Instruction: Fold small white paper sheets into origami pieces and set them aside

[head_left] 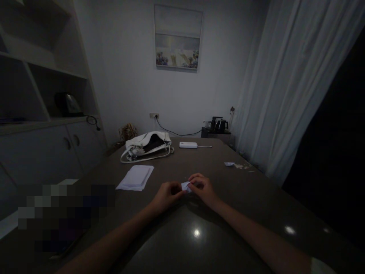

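Note:
Both my hands meet over the middle of a dark glossy table [216, 236]. Between them is a small white folded piece of paper [186, 186]. My left hand [166, 195] pinches its left side with curled fingers. My right hand [203, 187] grips its right side, fingers bent over it. The paper is mostly hidden by my fingertips. The room is dim.
A stack of white paper sheets [135, 177] lies left of my hands. Farther back are a white handbag [147, 145] and a white power bank [188, 145] with a cable. A small folded paper piece [229, 164] and scraps lie at the right edge, near the curtain [288, 83].

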Action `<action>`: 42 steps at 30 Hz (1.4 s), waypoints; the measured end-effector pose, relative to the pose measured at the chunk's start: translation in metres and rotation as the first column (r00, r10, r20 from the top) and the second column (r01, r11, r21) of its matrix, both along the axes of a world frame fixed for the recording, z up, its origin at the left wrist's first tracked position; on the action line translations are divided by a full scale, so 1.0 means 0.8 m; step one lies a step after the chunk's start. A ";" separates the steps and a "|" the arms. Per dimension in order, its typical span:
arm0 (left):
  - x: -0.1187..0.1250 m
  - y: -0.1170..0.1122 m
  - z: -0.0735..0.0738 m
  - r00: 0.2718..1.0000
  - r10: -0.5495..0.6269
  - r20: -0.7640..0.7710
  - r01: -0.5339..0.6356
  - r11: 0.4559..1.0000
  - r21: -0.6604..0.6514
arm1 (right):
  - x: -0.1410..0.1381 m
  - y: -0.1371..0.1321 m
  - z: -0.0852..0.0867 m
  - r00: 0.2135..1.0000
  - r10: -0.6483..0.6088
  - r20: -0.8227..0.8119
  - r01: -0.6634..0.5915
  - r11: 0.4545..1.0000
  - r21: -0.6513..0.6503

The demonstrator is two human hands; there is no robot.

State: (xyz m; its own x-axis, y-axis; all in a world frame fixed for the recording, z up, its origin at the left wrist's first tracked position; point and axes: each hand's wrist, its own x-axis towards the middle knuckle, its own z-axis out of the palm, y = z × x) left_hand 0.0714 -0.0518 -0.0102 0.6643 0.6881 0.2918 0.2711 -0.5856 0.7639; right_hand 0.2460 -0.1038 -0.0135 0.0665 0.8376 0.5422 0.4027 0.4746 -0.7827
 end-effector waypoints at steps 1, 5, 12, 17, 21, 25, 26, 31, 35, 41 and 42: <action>0.000 -0.002 0.002 1.000 0.001 -0.002 -0.001 1.000 -0.002 | 0.000 0.000 0.000 1.000 -0.002 -0.005 0.002 1.000 -0.005; 0.000 -0.009 0.007 0.997 0.074 0.032 -0.076 0.992 0.101 | 0.000 0.000 -0.001 1.000 -0.011 -0.023 0.011 1.000 -0.018; -0.004 -0.007 0.010 0.983 0.110 0.147 -0.162 0.893 0.421 | -0.004 -0.001 -0.002 1.000 0.005 0.004 -0.005 1.000 -0.029; -0.005 -0.010 0.012 0.997 0.002 0.078 -0.036 0.899 0.436 | -0.005 -0.002 -0.002 1.000 0.021 0.008 -0.021 0.999 -0.038; -0.004 -0.013 0.012 0.997 0.046 0.064 -0.068 0.908 0.413 | -0.006 -0.003 -0.001 0.999 0.029 0.026 -0.028 0.999 -0.046; -0.001 -0.014 0.011 0.995 0.076 0.060 -0.094 0.915 0.393 | -0.007 -0.004 -0.001 0.998 0.041 0.057 -0.040 0.999 -0.028; -0.001 -0.015 0.010 0.995 0.079 0.054 -0.094 0.913 0.396 | -0.007 -0.004 -0.001 0.997 0.042 0.062 -0.040 0.999 -0.024; -0.001 -0.016 0.005 0.998 0.064 0.001 -0.058 0.898 0.437 | -0.009 -0.005 -0.002 0.995 0.025 0.094 -0.024 1.000 -0.009; -0.001 -0.018 0.004 0.998 0.065 -0.009 -0.053 0.878 0.476 | -0.011 -0.006 -0.001 0.995 0.009 0.104 -0.010 1.000 0.013; -0.002 -0.023 0.008 0.996 0.059 -0.069 -0.013 0.844 0.536 | -0.012 -0.008 0.001 0.992 0.005 0.130 -0.005 1.000 -0.001; -0.002 -0.023 0.009 0.996 0.049 -0.068 -0.006 0.848 0.530 | -0.012 -0.008 0.002 0.991 0.003 0.130 -0.003 1.000 -0.006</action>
State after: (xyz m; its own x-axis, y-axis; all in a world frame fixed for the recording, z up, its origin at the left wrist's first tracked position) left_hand 0.0701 -0.0704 -0.0032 0.6825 0.4624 0.5661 0.3377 -0.8863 0.3168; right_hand 0.2363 -0.1100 -0.0121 -0.0070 0.8407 0.5414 0.4999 0.4718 -0.7263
